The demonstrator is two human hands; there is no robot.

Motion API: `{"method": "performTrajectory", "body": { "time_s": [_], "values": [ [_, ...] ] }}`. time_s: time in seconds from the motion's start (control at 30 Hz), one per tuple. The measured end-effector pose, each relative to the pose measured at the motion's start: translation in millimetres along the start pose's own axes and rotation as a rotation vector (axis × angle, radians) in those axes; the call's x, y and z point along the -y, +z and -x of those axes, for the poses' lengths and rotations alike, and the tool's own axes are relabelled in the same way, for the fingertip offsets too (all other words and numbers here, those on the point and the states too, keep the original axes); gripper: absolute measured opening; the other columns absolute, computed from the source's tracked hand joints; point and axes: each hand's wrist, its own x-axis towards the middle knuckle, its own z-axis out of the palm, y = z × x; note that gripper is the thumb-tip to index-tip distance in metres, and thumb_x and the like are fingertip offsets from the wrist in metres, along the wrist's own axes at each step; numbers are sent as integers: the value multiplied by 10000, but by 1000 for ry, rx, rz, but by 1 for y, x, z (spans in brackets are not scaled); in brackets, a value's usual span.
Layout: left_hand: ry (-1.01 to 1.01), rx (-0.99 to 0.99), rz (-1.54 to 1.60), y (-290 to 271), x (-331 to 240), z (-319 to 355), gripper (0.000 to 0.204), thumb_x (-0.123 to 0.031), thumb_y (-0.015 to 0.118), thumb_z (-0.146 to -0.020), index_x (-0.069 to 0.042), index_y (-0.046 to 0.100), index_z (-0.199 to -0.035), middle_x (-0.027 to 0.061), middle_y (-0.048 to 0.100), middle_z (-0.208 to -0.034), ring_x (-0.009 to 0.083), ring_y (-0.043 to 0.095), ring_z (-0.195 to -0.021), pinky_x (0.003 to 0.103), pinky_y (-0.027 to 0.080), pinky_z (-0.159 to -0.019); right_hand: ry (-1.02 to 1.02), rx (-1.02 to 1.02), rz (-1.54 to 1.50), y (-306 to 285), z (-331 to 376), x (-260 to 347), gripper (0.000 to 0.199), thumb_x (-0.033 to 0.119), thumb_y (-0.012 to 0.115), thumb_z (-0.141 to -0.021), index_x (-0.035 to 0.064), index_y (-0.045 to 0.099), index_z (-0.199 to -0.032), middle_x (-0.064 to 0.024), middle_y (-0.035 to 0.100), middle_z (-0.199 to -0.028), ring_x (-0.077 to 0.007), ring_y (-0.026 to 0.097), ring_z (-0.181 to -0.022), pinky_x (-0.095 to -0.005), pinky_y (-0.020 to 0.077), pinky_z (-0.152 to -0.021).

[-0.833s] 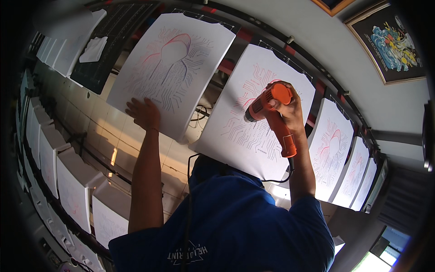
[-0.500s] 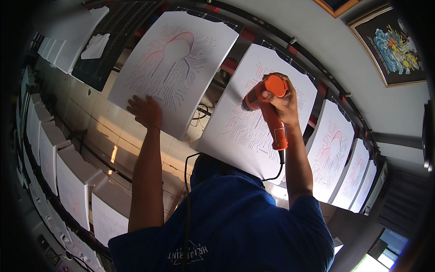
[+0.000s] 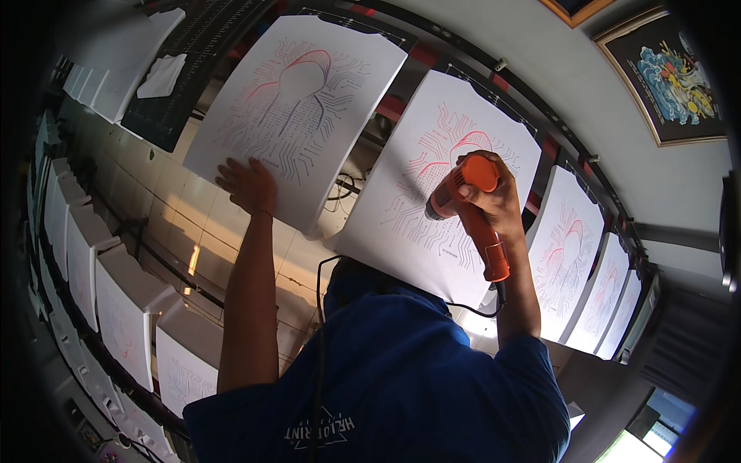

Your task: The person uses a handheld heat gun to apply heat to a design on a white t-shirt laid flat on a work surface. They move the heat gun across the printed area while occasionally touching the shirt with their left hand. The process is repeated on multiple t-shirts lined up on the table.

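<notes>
My right hand is wrapped round an orange heat gun. Its dark nozzle points down and left over a white shirt panel laid on a board, a short way above the cloth as far as I can judge. Red and blue circuit-like lines are printed on this panel, partly hidden by the heat gun. A black cord runs from the handle toward my body. With its fingers spread, my left hand rests at the near edge of another printed white panel to the left, holding nothing.
More printed panels lie on boards to the right. A bare black board at upper left carries a folded white cloth. A second row of white panels stands at lower left, across a tiled floor. Framed pictures hang upper right.
My right hand has moved the heat gun right and a little nearer to me, uncovering more of the red print. My left hand stays almost where it was.
</notes>
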Motion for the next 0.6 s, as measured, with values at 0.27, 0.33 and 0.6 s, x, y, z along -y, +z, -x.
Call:
{"method": "performTrajectory", "body": {
  "time_s": [0.27,0.33,0.6],
  "values": [
    [-27,22,8,2,0,-1,698,-487,374,-1056,-6,305,-1557,264,264,-1620,490,241,-1503,649,448,-1060,37,-7,-102,11,11,1,664,218,948,-695,-19,598,-1207,-105,677,-1094,-206,655,-1033,-354,507,-959],
    [-29,24,21,4,1,-2,702,-489,377,-1055,-9,302,-1562,257,257,-1626,487,237,-1506,651,440,-1068,-1,-56,-188,24,4,-3,684,243,948,-695,-30,593,-1213,-112,676,-1095,-214,653,-1036,-360,506,-961],
    [-35,46,50,-1,0,-2,697,-475,388,-1053,-6,304,-1563,253,249,-1632,486,210,-1514,653,427,-1080,-78,-26,-98,54,-23,-7,701,230,954,-690,-43,578,-1215,-113,676,-1109,-209,642,-1047,-346,491,-986]
  ]
}}
